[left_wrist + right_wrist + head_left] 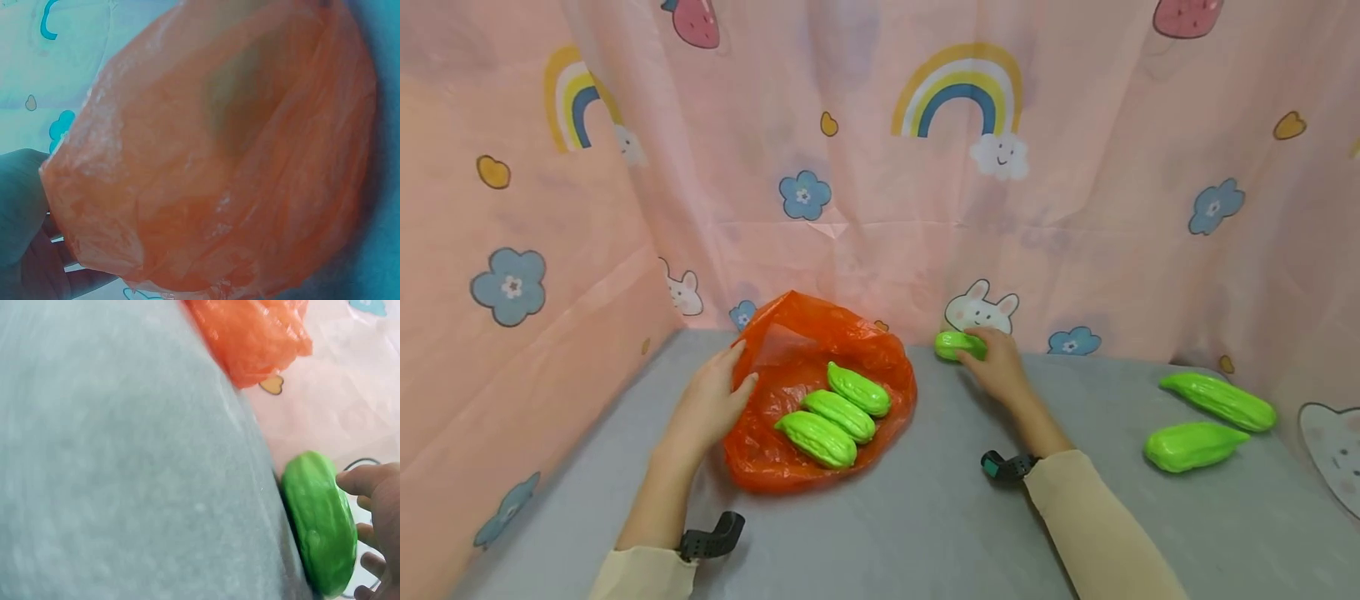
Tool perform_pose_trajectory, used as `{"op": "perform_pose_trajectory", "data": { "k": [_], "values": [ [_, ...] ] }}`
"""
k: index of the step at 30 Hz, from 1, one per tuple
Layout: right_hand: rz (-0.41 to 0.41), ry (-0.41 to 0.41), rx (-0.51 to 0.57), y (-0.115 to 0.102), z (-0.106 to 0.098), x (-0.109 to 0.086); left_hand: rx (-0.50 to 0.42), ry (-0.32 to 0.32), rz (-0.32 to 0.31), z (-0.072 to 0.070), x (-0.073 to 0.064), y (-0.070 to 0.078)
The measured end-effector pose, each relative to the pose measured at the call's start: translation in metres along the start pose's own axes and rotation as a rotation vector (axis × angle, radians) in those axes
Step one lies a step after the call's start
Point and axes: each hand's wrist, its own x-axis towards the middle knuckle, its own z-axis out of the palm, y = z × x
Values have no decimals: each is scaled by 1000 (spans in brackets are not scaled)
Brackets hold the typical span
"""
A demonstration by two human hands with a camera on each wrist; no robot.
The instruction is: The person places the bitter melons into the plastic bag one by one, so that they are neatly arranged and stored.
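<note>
A crumpled orange plastic bag (752,467) lies with its mouth toward me, three bright green bitter melons (838,414) side by side in it. At its left rim is my left hand (709,402), thumb spread from the fingers, which touch the bag. In the left wrist view, the bag (175,212) covers some of the fingers (94,281). Near the back of the table, my right hand (1000,367) holds another bitter melon (951,343) by its right end. The right wrist view shows the thumb at the side of this melon (319,525), other fingers behind.
Two more bitter melons, a rear one (1217,398) and a nearer one (1193,446), lie at the right of the grey table (887,542). A pink patterned curtain (865,167) rises along the back and both sides. Black bands with camera mounts (711,537) sit on my wrists.
</note>
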Motion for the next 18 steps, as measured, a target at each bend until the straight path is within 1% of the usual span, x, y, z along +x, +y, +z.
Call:
{"op": "perform_pose_trajectory", "data": {
  "k": [3,5,9,11,15,18],
  "values": [
    [-17,14,-15,5,4,1,2,-5,0,0,0,0],
    [-10,3,-18,8,5,-1,0,-8,-2,2,0,0],
    [47,-22,8,11,7,-3,-1,-11,0,4,1,0],
    [65,-20,17,10,7,-3,0,-17,-5,5,1,0],
    [72,-13,28,5,7,-4,3,-31,-16,6,0,1],
    [89,-7,36,1,6,-5,7,-31,-12,6,-1,1]
  ]
}}
